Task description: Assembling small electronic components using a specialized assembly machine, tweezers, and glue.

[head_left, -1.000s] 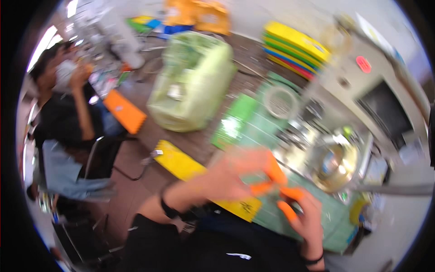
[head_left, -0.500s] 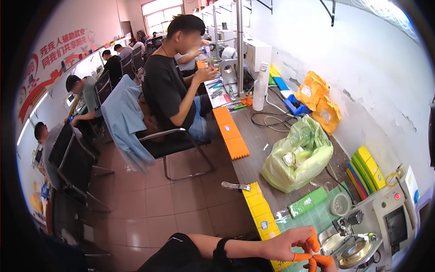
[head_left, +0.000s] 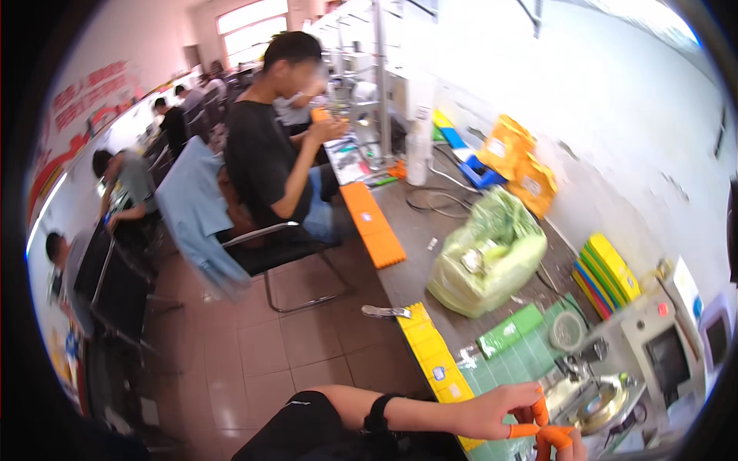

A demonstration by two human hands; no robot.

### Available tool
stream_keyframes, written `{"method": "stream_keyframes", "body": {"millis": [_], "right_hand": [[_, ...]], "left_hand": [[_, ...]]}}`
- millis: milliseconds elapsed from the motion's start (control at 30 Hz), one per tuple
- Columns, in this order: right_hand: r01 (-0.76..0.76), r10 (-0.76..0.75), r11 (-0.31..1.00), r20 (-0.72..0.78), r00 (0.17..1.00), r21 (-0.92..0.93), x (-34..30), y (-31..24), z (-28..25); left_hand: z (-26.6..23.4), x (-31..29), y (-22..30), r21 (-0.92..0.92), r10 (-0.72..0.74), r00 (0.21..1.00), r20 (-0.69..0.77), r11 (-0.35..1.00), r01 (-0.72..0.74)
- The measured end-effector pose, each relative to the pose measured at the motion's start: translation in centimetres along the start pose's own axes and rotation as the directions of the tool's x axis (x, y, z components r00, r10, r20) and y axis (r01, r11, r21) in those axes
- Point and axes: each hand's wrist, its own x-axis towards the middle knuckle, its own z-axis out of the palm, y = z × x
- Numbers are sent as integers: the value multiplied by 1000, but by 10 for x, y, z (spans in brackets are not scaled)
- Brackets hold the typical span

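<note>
My left hand (head_left: 503, 411) reaches in from the lower edge, a black band round its wrist. Orange covers sit on its thumb and index fingertip, which are pinched toward my right hand. Only part of my right hand (head_left: 565, 444) shows at the bottom edge, its fingers bent and also covered in orange. The fingertips of both hands meet; whatever is between them is too small to make out. Under them lies a green cutting mat (head_left: 503, 373). Just right of the hands stands a machine (head_left: 653, 346) with a dark screen and a round metal disc (head_left: 603, 407).
A yellow tray strip (head_left: 434, 353) and an orange one (head_left: 373, 227) line the table's edge. Behind the mat are a green case (head_left: 511, 330), a round cup (head_left: 567, 330) and a light-green plastic bag (head_left: 492, 261). A person in black (head_left: 265, 146) sits further along the table.
The view has turned slightly, so the room appears shifted left and is blurred. My hands stay together, fingertips meeting, a little further right in the picture.
</note>
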Motion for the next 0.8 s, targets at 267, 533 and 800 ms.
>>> {"method": "stream_keyframes", "body": {"millis": [267, 533, 800], "right_hand": [[101, -82, 985, 139, 987, -139, 21, 7, -20], [-526, 603, 693, 2, 797, 493, -7, 15, 19], [-418, 789, 243, 73, 610, 875, 1, 55, 99]], "left_hand": [[-24, 37, 27, 394, 76, 968, 240, 904, -168], [-29, 98, 18, 728, 269, 902, 337, 533, -431], [-38, 151, -34, 684, 169, 923, 345, 629, -370]]}}
